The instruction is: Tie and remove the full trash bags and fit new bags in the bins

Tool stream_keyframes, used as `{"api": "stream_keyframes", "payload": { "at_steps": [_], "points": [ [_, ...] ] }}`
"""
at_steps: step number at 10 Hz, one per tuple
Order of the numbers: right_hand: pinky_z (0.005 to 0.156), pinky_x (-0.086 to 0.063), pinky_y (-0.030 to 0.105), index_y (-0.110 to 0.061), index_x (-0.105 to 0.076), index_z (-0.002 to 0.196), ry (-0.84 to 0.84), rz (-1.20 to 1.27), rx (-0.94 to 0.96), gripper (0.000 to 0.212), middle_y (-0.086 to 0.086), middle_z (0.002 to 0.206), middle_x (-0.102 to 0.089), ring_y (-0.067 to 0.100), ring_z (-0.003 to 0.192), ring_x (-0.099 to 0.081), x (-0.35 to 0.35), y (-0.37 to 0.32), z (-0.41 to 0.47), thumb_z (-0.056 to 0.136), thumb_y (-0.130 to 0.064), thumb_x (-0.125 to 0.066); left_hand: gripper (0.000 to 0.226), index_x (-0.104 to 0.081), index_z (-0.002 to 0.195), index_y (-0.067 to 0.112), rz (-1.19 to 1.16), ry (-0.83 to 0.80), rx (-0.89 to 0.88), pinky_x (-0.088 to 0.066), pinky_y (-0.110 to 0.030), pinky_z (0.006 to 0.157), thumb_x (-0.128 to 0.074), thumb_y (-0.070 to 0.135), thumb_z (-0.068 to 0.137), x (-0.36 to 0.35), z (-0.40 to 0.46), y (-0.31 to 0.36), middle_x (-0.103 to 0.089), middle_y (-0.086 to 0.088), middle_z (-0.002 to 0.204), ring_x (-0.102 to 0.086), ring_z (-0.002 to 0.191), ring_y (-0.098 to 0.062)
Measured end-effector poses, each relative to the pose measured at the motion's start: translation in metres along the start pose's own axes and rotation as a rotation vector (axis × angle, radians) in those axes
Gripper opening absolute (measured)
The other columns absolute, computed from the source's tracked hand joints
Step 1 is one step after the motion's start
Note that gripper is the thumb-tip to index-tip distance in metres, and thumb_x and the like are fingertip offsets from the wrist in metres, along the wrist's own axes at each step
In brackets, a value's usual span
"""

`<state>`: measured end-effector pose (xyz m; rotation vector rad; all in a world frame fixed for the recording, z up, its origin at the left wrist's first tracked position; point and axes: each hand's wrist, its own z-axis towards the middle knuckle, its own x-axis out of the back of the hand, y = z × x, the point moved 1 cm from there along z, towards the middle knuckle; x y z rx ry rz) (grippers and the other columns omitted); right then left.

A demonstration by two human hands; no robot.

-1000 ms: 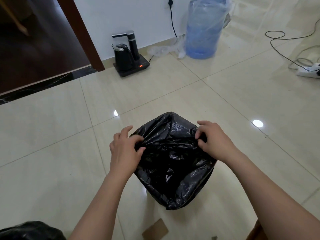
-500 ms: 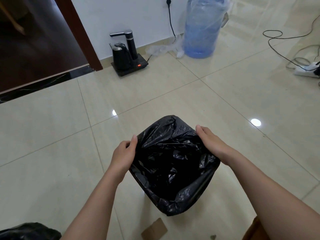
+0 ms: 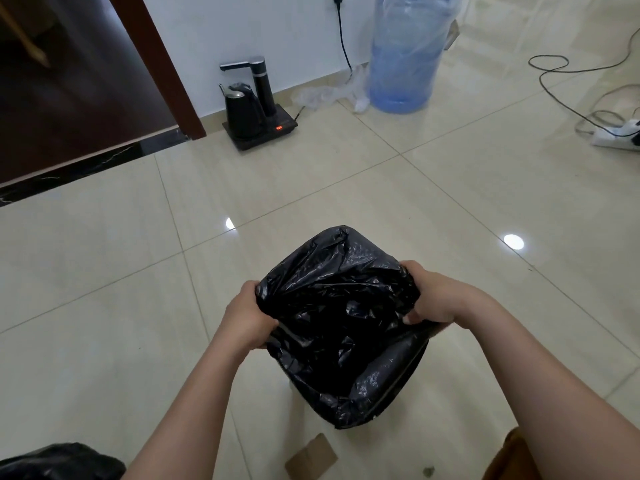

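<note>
Fitting black bag [image 3: 341, 327] over bin.
Our left hand [image 3: 246, 318] grips its 9 o'clock edge, right hand [image 3: 434, 296] its 3 o'clock edge.

Bin hidden under its liner, fingers tucked out of sight

The black bag [image 3: 332, 317] covers nearly all of the bin [image 3: 401, 386]; only a dark strip shows at 4 o'clock. Fingers of the left hand [image 3: 247, 318] and right hand [image 3: 431, 296] disappear behind the bag's edge. A second black bag [image 3: 59, 462] at 8 o'clock, brown cardboard [image 3: 311, 457] and the water bottle [image 3: 408, 50] are cut by the frame
</note>
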<state>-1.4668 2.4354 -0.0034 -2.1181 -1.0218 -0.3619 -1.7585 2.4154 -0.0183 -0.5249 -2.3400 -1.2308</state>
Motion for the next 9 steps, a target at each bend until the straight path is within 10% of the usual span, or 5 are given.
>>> {"api": "stream_keyframes", "payload": {
  "at_steps": [1, 5, 6, 9],
  "points": [
    [0.076, -0.060, 0.046, -0.035, -0.026, 0.146, 0.169, 0.161, 0.110, 0.082, 0.008, 0.120, -0.055, 0.030, 0.100, -0.060, -0.002, -0.002, 0.007, 0.084, 0.001, -0.065, 0.044, -0.047, 0.119, 0.021, -0.091, 0.137, -0.084, -0.059, -0.046, 0.073, -0.064, 0.002, 0.083, 0.004, 0.004, 0.000, -0.059, -0.003, 0.106, -0.063, 0.090, -0.025],
    [0.060, -0.057, 0.038, -0.047, 0.003, 0.147, 0.191, 0.865, 0.034, 0.100, -0.018, 0.110, -0.057, 0.004, 0.090, -0.061, -0.036, -0.018, 0.022, 0.086, -0.027, -0.073, 0.070, -0.030, 0.133, 0.017, -0.565, -0.107, 0.175, -0.058, -0.035, 0.060, -0.067, -0.011, 0.081, 0.001, 0.005, 0.000, -0.058, -0.011, 0.121, -0.065, 0.095, -0.025],
    [0.065, -0.058, 0.041, -0.048, 0.007, 0.146, 0.220, 0.845, 0.012, 0.098, -0.007, 0.121, -0.058, 0.009, 0.094, -0.063, -0.028, -0.019, 0.019, 0.086, -0.036, -0.070, 0.085, -0.026, 0.142, 0.021, -0.434, -0.029, 0.187, -0.050, -0.038, 0.084, -0.080, 0.012, 0.077, 0.005, 0.007, -0.001, -0.053, -0.006, 0.132, -0.058, 0.109, -0.027],
    [0.077, -0.059, 0.046, -0.047, 0.011, 0.146, 0.155, 0.856, 0.010, 0.098, -0.008, 0.127, -0.056, 0.014, 0.101, -0.062, -0.031, -0.023, 0.008, 0.086, -0.048, -0.067, 0.067, -0.032, 0.140, 0.023, -0.336, 0.166, -0.020, -0.043, -0.028, 0.087, -0.063, 0.049, 0.087, -0.005, 0.017, 0.007, -0.044, 0.001, 0.136, -0.049, 0.120, -0.020]
  ]
}}
